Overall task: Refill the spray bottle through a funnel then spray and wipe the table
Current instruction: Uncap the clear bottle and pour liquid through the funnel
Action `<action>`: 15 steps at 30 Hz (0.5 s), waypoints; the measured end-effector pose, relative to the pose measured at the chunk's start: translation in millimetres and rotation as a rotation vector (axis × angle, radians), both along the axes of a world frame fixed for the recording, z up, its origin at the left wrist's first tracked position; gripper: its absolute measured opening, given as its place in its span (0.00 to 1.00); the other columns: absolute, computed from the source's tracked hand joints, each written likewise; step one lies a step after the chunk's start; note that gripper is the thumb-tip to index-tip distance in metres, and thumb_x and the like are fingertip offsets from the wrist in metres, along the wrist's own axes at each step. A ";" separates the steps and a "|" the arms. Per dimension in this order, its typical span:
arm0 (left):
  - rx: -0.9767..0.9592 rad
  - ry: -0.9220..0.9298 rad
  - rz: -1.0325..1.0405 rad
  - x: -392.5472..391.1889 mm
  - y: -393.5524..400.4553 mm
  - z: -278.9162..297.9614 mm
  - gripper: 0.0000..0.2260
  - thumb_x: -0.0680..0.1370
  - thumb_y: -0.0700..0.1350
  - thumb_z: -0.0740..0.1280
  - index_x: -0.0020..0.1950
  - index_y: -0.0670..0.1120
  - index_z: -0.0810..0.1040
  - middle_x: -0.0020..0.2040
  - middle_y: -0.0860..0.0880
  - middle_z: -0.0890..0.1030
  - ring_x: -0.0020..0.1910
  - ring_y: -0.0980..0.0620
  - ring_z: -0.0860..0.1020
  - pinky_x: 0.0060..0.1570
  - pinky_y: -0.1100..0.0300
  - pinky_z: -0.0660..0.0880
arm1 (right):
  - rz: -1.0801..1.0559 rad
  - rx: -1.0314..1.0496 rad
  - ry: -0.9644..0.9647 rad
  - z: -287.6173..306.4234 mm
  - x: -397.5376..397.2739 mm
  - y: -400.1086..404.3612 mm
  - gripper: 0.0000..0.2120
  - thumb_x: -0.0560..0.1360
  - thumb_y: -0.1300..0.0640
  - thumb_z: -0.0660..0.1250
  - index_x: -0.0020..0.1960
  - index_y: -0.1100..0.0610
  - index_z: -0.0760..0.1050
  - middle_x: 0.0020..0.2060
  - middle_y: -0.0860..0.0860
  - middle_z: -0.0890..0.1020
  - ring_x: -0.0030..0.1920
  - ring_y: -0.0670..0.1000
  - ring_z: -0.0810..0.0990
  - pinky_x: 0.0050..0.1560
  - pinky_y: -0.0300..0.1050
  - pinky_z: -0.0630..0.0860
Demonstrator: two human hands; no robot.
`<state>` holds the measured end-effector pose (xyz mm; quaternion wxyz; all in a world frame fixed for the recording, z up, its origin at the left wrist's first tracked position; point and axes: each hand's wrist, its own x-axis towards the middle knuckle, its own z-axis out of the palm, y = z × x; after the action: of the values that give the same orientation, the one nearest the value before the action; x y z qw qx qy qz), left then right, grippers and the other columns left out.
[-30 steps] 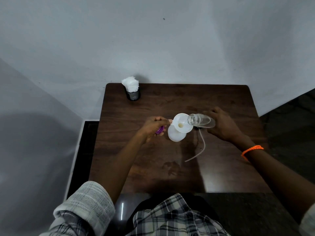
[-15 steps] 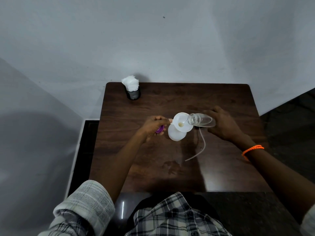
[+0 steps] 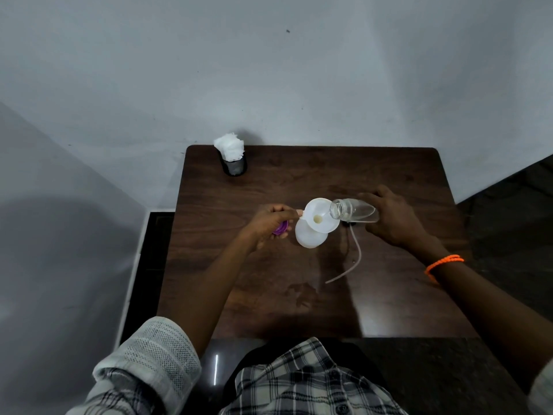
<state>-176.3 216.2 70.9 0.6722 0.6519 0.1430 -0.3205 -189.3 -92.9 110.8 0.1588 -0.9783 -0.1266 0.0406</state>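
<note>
A white funnel (image 3: 321,217) sits in the mouth of a white spray bottle (image 3: 308,238) near the middle of the dark wooden table (image 3: 299,181). My left hand (image 3: 269,223) pinches the funnel's side tab and also has a purple cap (image 3: 281,228) tucked under its fingers. My right hand (image 3: 392,220) grips a clear bottle (image 3: 354,211) tipped almost flat, its mouth over the funnel's right rim. The bottle looks nearly empty. A thin dip tube (image 3: 356,256) lies on the table under the right hand; its spray head is mostly hidden.
A black cup (image 3: 235,166) stuffed with white tissues (image 3: 229,146) stands at the table's far left corner. The table's far edge is against a grey wall. A wet smear (image 3: 302,293) marks the near part of the table.
</note>
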 end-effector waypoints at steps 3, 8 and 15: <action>-0.001 0.001 0.001 0.3 0.8 -0.3 0.05 0.75 0.47 0.79 0.42 0.47 0.87 0.39 0.47 0.82 0.37 0.52 0.78 0.31 0.61 0.75 | -0.008 -0.022 -0.007 2.5 -1.2 1.8 0.30 0.67 0.56 0.80 0.67 0.54 0.78 0.56 0.56 0.78 0.50 0.61 0.81 0.45 0.49 0.74; 0.000 0.001 0.004 -0.9 0.7 0.9 0.08 0.74 0.47 0.79 0.46 0.43 0.87 0.39 0.47 0.82 0.36 0.53 0.78 0.31 0.61 0.74 | -0.022 -0.038 -0.015 6.0 -1.9 2.5 0.29 0.67 0.56 0.80 0.67 0.54 0.78 0.58 0.56 0.78 0.52 0.62 0.81 0.47 0.48 0.71; 0.005 0.000 0.001 -0.4 0.2 1.5 0.05 0.76 0.46 0.78 0.43 0.46 0.87 0.37 0.49 0.83 0.37 0.54 0.79 0.31 0.61 0.75 | -0.035 -0.048 -0.001 9.0 -2.6 4.4 0.29 0.67 0.55 0.79 0.68 0.54 0.78 0.58 0.56 0.78 0.52 0.61 0.81 0.50 0.51 0.75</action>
<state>-176.6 216.4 72.4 0.6707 0.6536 0.1440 -0.3198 -191.9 -88.6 119.8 0.1359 -0.9839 -0.1085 0.0406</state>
